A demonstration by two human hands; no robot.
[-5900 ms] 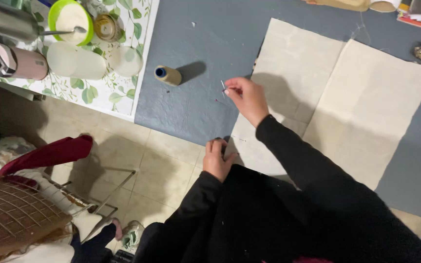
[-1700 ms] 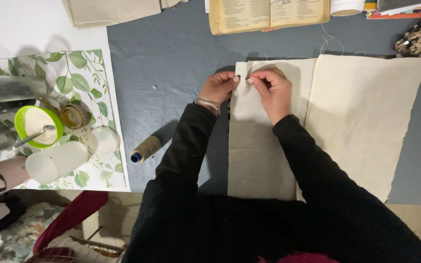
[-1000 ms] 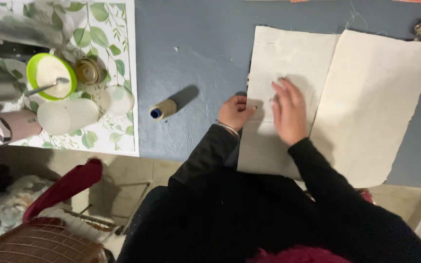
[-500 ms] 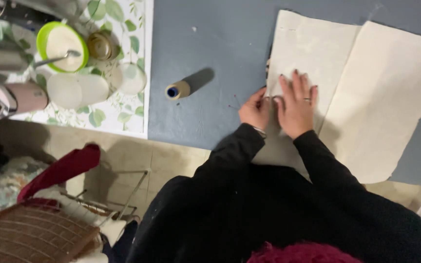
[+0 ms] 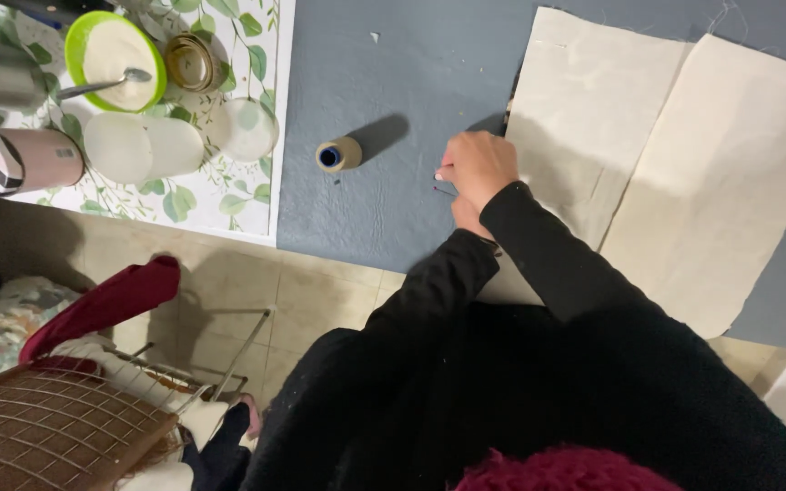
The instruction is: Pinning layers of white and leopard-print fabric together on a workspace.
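Note:
My right hand [image 5: 477, 164] hovers over the blue-grey table cover [image 5: 384, 209], just left of the cream cloth's edge. Its fingers are pinched together, with a thin pin or needle [image 5: 441, 188] at the fingertips. My left hand [image 5: 466, 215] lies under the right wrist; only a small part shows, and its fingers are hidden. Two overlapping cream cloth pieces lie flat to the right, one nearer the hands [image 5: 593, 109] and a larger one [image 5: 730, 182]. A tan thread spool [image 5: 338, 155] with a blue core rests on its side left of the hands.
At the left, a leaf-patterned mat [image 5: 229, 195] holds a green bowl with a spoon [image 5: 113, 56], round white lids [image 5: 143, 145], a small tin [image 5: 191, 62] and a pink cup [image 5: 20, 159]. Below the table edge are tiled floor, a red cloth [image 5: 106, 305] and a wire rack [image 5: 56, 427].
Both hands left the cloth and moved left onto the blue cover. The right hand, flat on the cloth before, is now pinched. The view shifted slightly.

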